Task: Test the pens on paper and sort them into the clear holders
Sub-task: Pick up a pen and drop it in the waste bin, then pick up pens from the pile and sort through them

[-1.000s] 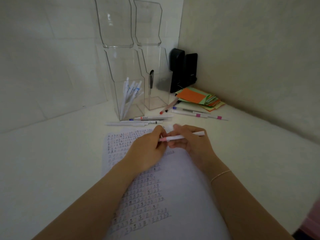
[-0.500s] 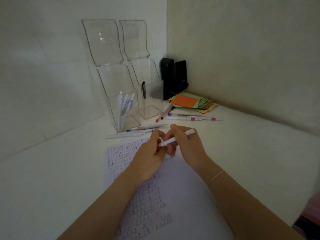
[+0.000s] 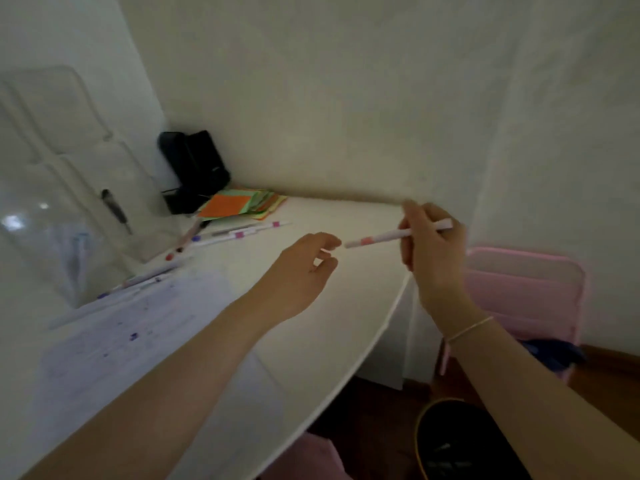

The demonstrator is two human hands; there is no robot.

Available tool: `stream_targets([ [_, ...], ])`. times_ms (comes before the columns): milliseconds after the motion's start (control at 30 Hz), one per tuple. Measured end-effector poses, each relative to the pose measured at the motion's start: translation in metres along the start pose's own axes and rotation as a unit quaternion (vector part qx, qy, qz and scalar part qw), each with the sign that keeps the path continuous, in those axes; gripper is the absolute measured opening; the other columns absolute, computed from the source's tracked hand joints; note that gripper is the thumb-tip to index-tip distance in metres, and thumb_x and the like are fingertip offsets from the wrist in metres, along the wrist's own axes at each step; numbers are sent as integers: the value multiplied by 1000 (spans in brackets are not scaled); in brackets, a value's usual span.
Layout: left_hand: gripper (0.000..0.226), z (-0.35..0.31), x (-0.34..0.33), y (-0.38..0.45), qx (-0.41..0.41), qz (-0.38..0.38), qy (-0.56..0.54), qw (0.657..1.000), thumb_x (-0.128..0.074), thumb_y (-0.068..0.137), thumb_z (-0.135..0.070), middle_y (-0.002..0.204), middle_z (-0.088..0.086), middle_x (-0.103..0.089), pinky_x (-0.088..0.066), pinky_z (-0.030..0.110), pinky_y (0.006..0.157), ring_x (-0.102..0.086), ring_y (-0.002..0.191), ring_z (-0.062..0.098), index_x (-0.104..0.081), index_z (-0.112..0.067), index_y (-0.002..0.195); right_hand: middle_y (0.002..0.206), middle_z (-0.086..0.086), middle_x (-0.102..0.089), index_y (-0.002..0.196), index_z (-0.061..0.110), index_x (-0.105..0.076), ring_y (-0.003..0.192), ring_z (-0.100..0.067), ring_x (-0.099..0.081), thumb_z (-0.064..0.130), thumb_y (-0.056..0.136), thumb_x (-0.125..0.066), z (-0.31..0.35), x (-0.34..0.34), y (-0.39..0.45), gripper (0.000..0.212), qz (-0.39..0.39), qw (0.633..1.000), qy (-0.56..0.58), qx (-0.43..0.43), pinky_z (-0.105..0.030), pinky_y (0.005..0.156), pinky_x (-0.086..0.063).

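Right of the printed sheet point(image 3: 145, 327), past its far corner, both hands are working above the white desk point(image 3: 339, 306). Right hand point(image 3: 433, 251) is gripping a white pen with a pink band point(image 3: 394, 234), fingers curled round the rear half of the barrel, pen roughly level, tip end pointing back toward the sheet. Left hand point(image 3: 301, 271) is sitting just off that tip end, thumb and forefinger pinching something small and pale. Probably the cap, but it's too blurred to call.

Judgement: cap is coming off, scribble test is next. How to do it well:
- Keep the pinched piece in the left hand; don't be setting it down among the loose pens point(image 3: 239, 233) lying beyond the sheet's far edge.
- Bring the tip back over a blank patch of the sheet, clear of the printed rows, so a faint line is readable.
- Regrip nearer the tip before writing; current hold is too far back for control.
- Short stroke, light pressure, check for ink, recap, then drop it in.

Clear holders point(image 3: 65, 209) are standing left of the sheet's far end, motion-smeared. One is holding a dark pen point(image 3: 116, 211); the nearer one's contents are too blurred to make out. Coloured paper stack point(image 3: 242, 204) and a black object point(image 3: 194, 168) are sitting in the corner beyond the sheet.
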State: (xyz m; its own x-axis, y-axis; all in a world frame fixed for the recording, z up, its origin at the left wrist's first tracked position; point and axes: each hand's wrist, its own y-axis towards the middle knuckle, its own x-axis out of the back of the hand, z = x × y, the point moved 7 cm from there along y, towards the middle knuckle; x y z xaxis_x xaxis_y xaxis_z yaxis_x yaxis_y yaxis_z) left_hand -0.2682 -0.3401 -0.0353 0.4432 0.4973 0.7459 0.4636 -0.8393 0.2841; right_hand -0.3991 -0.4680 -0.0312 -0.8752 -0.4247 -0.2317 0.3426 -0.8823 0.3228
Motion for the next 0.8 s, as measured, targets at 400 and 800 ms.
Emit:
stream_targets([
  [400, 20, -21, -106, 35, -31, -27, 161, 986, -50, 89, -11, 113, 4, -57, -37, 38, 86, -50, 103, 28, -60, -18, 106, 83, -12, -62, 82, 8, -59, 60, -21, -58, 15, 92, -52, -232, 223, -78, 13, 118, 798, -413, -424, -23, 48, -43],
  [800, 24, -23, -99, 29, -41, 10, 132, 990, -45, 93, -14, 120, -1, -56, -35, 30, 93, -50, 110, 20, -58, -19, 113, 96, -10, -67, 95, 7, -67, 94, -29, -64, 9, 90, -49, -154, 157, 24, 19, 31, 890, -410, -198, -34, 81, -50],
])
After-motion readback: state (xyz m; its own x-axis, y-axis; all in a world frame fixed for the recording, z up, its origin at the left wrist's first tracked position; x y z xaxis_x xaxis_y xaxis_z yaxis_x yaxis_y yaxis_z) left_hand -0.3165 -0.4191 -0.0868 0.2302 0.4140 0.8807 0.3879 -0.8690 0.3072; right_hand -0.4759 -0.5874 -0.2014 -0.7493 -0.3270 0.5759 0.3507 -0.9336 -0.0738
